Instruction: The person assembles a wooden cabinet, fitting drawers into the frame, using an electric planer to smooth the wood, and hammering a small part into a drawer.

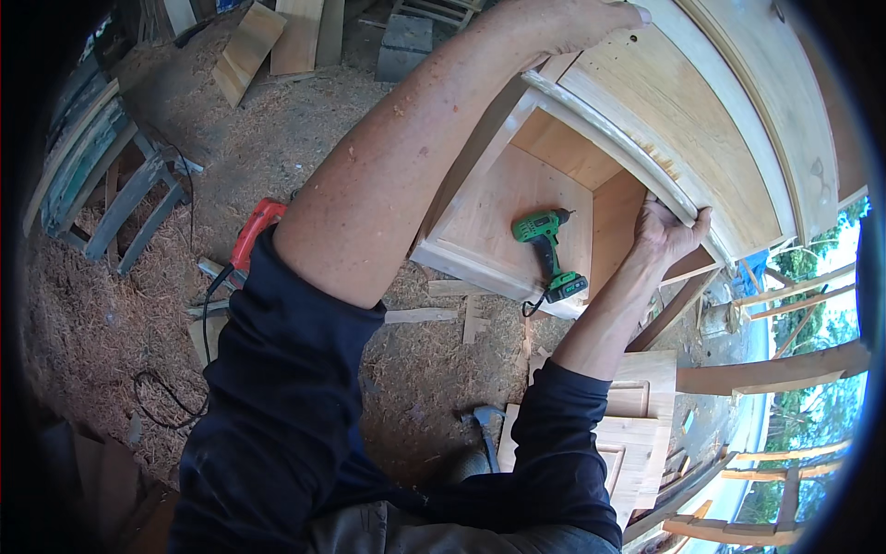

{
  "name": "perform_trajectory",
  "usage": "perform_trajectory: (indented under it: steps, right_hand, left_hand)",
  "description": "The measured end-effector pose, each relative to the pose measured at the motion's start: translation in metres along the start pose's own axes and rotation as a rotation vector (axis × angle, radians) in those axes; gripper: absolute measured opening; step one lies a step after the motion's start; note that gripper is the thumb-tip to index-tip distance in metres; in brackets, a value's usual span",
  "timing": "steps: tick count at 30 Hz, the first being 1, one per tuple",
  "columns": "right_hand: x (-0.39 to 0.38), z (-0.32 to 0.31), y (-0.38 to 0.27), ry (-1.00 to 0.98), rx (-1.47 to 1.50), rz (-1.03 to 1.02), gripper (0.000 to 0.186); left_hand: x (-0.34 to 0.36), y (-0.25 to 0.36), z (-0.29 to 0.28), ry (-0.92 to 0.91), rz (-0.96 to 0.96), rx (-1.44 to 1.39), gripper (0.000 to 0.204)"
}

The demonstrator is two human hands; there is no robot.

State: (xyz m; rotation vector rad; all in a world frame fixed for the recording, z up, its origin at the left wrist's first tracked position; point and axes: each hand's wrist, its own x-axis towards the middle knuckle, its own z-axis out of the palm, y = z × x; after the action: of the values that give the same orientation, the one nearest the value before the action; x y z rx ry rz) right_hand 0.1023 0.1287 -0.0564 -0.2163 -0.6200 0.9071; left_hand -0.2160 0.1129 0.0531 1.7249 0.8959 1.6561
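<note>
An open-fronted wooden cabinet (443,254) lies before me, its pale frame around a deep compartment. Across its upper side runs a light wooden panel (674,111) with a small dark hole near one end. My left hand (586,26) is closed over the panel's far left end; its fingers are partly hidden. Lower right, my right hand (672,229) grips the edge of the front rail (614,138), thumb showing outside and the other fingers reaching into the compartment. A green and black cordless drill (546,247) lies inside the cabinet, below the rail.
A red corded power tool (257,231) is beside my left elbow, its black cable trailing over shavings. A hammer (486,432) and panelled wooden doors (637,406) are near my legs. Loose boards (295,37), a grey block (404,46) and a slatted wooden frame (129,198) stand farther off.
</note>
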Motion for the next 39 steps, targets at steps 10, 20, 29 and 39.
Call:
perform_trajectory:
  steps: [10, 20, 29, 39]
  right_hand:
    - [0.002, -0.005, 0.016, -0.192, 0.324, -0.028, 0.09]
    - [0.015, -0.03, -0.013, -0.196, 0.462, -0.078, 0.084]
    - [0.02, -0.022, -0.007, -0.198, 0.527, -0.057, 0.082]
    - [0.011, -0.024, -0.001, -0.231, 0.426, -0.148, 0.094]
  left_hand:
    - [0.019, -0.016, 0.041, 0.191, -0.044, -0.163, 0.051]
    - [0.021, -0.034, 0.055, 0.198, -0.016, -0.303, 0.063]
    - [0.013, -0.022, 0.05, 0.079, 0.024, -0.359, 0.064]
    - [0.011, -0.015, 0.046, 0.041, -0.072, -0.427, 0.064]
